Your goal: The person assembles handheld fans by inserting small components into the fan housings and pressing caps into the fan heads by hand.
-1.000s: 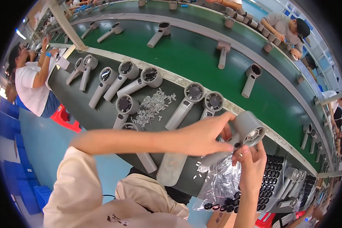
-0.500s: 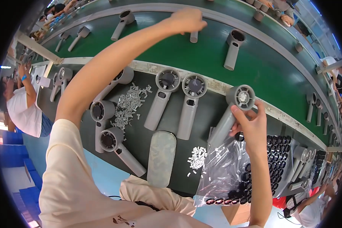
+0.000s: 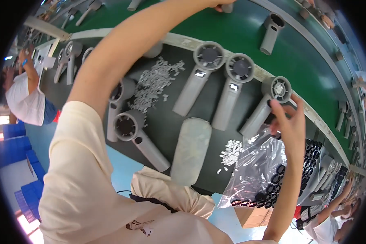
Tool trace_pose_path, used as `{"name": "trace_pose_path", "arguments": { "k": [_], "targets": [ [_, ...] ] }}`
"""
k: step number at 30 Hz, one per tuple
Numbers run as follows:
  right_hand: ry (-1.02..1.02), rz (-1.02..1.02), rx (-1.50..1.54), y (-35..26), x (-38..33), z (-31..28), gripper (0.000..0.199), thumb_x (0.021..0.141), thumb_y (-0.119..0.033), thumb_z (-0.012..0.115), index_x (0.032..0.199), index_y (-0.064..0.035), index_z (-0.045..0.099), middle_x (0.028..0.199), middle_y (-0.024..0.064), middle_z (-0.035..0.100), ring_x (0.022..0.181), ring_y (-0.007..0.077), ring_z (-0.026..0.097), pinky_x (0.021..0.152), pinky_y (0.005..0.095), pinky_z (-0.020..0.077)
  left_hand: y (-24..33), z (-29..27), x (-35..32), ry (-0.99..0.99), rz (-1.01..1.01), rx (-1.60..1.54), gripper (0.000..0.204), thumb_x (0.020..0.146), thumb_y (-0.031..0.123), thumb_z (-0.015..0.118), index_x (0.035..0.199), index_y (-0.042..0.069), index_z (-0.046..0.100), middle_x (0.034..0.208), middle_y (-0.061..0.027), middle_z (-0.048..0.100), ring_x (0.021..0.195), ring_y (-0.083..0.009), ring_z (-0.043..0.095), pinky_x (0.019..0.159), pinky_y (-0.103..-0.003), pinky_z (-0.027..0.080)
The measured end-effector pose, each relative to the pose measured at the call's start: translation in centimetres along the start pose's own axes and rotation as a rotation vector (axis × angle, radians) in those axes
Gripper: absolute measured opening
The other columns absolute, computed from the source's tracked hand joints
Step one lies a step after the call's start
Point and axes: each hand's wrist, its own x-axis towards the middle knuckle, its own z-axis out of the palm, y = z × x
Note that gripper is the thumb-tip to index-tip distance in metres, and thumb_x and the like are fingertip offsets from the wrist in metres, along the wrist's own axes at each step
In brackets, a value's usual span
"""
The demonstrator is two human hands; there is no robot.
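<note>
From where I stand, reading the clock from the middle of the view, the nearest piece is a pale oval plate point(image 3: 191, 152) at six o'clock, flat on the dark tabletop point(image 3: 156, 124). Towards half past eight a grey fan point(image 3: 148, 150) lies with its ring facing up and its handle slanting towards the worker's lap. At four o'clock is a small pile of white bits point(image 3: 231, 153), just beside a clear plastic bag point(image 3: 254, 162) and rows of black discs point(image 3: 311, 148); I'd guess they sit at that edge to be within easy reach of the right side.

At two o'clock the right hand point(image 3: 290, 122) is spread, thumb well apart from the fingers, by the neck of the near-belt fan point(image 3: 258, 118). That fan lies with its ring up, perhaps so the open face can be got at; whether the thumb presses on it I can't tell.

Farther in, a heap of grey bits point(image 3: 154, 85) lies at eleven o'clock, and a pair of fans point(image 3: 193, 93) around half past twelve, side by side, probably to keep their faces in sight.

Beyond is the green belt point(image 3: 248, 38). The left hand point(image 3: 218, 3), cut off past twelve o'clock, is at a grey piece point(image 3: 229, 8); its grip isn't clear. Another fan point(image 3: 269, 40) lies on the belt towards half past one.
</note>
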Motion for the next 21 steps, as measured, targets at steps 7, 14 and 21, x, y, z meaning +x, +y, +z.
{"name": "trace_pose_path", "arguments": {
  "k": [7,14,21],
  "targets": [
    [0.138,-0.426,-0.160,-2.2,-5.7,0.3,0.011,0.089,-0.004,0.056,0.099,0.0015,0.058,0.078,-0.0006,0.054,0.070,0.0033,0.049,0.061,0.0149,0.0378,-5.4,-13.0,-16.3,-0.388,0.257,-0.909,0.035,0.086,0.032,0.055,0.101,0.000,0.055,0.081,-0.0118,0.063,0.065,-0.0228,0.063,0.049,-0.031,0.054],
    [-0.329,-0.897,-0.355,-5.9,-8.8,15.2,0.014,0.077,0.002,0.063,0.090,0.0044,0.060,0.077,0.0136,0.053,0.062,0.0251,0.055,0.057,0.0315,0.0442,-11.5,-18.7,-39.1,-0.172,0.027,-0.960,0.030,0.090,0.025,0.054,0.105,0.000,0.049,0.073,-0.0061,0.058,0.045,-0.0082,0.047,0.040,-0.022,0.036],
    [-0.236,-0.923,-0.558,-6.2,-8.0,20.6,0.012,0.070,0.005,0.060,0.081,0.0063,0.057,0.076,0.0212,0.056,0.072,0.0390,0.056,0.064,0.0430,0.0438,-17.2,-14.2,-49.5,-0.157,-0.238,-1.370,0.021,0.093,0.018,0.052,0.102,0.002,0.041,0.076,-0.0051,0.053,0.054,-0.0074,0.048,0.044,-0.022,0.037]
  ]
}}
